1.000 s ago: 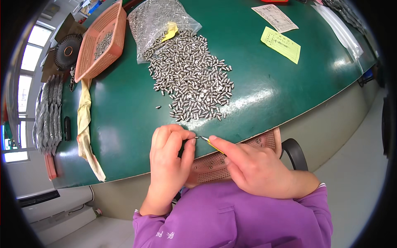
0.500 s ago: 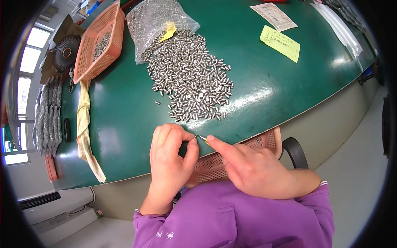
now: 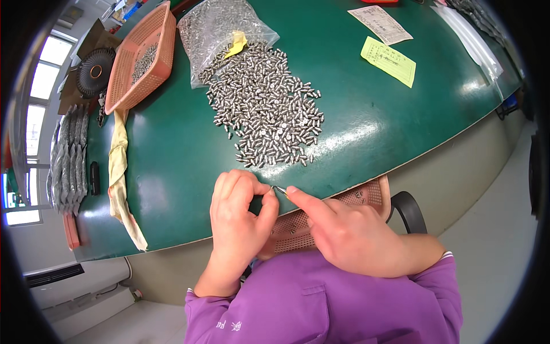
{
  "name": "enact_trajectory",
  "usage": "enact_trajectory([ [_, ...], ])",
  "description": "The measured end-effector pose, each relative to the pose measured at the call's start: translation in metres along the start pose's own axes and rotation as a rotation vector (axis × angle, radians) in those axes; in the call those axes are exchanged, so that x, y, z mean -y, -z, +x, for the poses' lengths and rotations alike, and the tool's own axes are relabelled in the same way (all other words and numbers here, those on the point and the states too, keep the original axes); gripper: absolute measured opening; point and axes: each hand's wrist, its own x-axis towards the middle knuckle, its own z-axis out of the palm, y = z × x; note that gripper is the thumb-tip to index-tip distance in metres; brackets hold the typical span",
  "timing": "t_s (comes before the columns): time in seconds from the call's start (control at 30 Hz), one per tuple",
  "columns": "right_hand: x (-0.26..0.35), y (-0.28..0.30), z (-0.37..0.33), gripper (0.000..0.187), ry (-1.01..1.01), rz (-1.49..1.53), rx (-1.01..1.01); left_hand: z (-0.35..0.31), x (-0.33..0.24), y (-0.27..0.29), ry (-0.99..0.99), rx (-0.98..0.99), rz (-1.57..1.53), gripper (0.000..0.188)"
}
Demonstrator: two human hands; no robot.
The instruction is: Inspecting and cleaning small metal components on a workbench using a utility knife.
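Observation:
Over the near table edge, my left hand (image 3: 238, 209) pinches thumb and forefinger together on a tiny piece, mostly hidden by the fingertips. My right hand (image 3: 349, 232) grips a thin, pointed metal hand tool (image 3: 280, 190) with a bit of yellow on it, forefinger stretched along it. The tool's tip meets the left fingertips. Just beyond my hands spreads a pile of small silvery metal parts (image 3: 266, 103), stubby with a narrowed end. It spills from a clear plastic bag (image 3: 215, 26) full of similar parts, where a yellow slip (image 3: 236, 44) lies.
A pink basket (image 3: 166, 63) with more parts stands at the far left, a pale cloth strip (image 3: 118, 172) below it. Filled bags (image 3: 69, 160), a black marker (image 3: 94, 179) and a fan (image 3: 96, 73) are further left. Another pink basket (image 3: 298, 226) sits under the table edge. Paper slips (image 3: 389, 62) lie right.
The view has shifted slightly. The single part left of the pile no longer shows at its earlier spot; one lies close against the pile's left edge. Both hands keep nearly the same grip.

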Motion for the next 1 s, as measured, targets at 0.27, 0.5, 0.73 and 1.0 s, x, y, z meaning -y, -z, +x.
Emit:
enact_trajectory([
  [0.27,0.003,0.005,0.003,0.067,0.019,-0.058,0.05,0.0,0.001,-0.001,0.017,-0.001,0.002,0.019],
  [0.5,0.001,0.006,0.004,0.066,0.019,-0.117,0.07,0.001,-0.002,0.007,0.023,0.038,0.013,0.017],
  [0.73,-0.006,0.005,-0.003,0.056,-0.036,0.022,-0.049,0.008,0.002,0.012,0.072,0.0,0.023,0.015],
  [1.0,-0.007,0.004,-0.003,0.056,-0.037,-0.007,-0.075,0.015,0.004,0.001,0.051,-0.004,0.145,0.016],
])
